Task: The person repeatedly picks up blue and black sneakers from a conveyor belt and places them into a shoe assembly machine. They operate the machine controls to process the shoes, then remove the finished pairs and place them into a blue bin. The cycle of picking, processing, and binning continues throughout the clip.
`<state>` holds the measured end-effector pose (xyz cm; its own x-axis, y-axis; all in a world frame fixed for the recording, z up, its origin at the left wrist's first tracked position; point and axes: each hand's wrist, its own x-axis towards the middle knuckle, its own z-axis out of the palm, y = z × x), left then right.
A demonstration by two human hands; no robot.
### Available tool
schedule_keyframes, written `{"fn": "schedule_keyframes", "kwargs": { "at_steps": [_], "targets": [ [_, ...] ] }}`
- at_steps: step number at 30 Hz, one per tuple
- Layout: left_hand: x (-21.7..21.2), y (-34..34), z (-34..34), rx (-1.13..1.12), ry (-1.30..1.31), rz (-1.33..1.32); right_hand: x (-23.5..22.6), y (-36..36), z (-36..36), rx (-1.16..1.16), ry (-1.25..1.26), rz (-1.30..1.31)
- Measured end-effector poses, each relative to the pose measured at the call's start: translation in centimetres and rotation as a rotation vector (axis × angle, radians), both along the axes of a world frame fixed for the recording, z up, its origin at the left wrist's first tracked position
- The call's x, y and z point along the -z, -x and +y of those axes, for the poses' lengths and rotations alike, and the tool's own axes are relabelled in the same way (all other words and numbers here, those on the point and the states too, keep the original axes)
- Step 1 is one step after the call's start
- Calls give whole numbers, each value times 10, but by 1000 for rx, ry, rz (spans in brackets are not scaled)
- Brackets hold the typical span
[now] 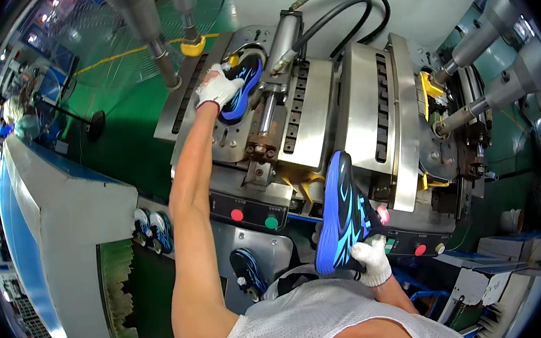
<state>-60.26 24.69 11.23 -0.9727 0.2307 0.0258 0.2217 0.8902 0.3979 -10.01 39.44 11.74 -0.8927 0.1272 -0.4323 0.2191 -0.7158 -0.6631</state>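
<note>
At the far left station of the press, my left hand point(218, 88), in a white knit glove, is closed on the side of a black and blue sneaker point(244, 88). That sneaker lies on the machine's metal plate, and my fingers cover part of it. Close to my body, my right hand point(373, 261), also gloved, grips a second black sneaker point(348, 217) with a thick blue sole and light blue stripes. Its toe points up and away from me, and its sole faces left. The fingers under the shoe are partly hidden.
Steel press housings point(369, 107) with a cylinder point(285, 34) and black hoses stand ahead. Thick press rods point(143, 25) hang at the upper left, others point(503, 81) at right. A red button point(236, 215) fronts the machine. Another sneaker point(248, 270) lies on a metal shelf; shoes point(154, 231) stand left.
</note>
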Motion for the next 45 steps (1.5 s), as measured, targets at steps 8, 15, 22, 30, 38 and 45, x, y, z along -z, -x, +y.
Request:
{"fn": "schedule_keyframes", "kwargs": {
  "at_steps": [8,15,22,30,38,45],
  "targets": [
    [-84,-180,-163,-35,-486,157,-68,161,-63,25,-151,-52],
    [0,-356,-300,-436,-298,-8,22,453,-77,7,-162,-113],
    [115,-517,-365,-841,-76,-178,150,567,-45,-43,-1679,-549],
    [206,-624,-317,-1127,-155,-190,171,590,-46,-402,-1837,-394],
    [277,-651,-308,-1209,-90,-720,178,634,-2,-350,-915,-567],
    [230,-633,-299,-1287,-553,-297,25,384,-121,-178,-1408,453]
  ]
}}
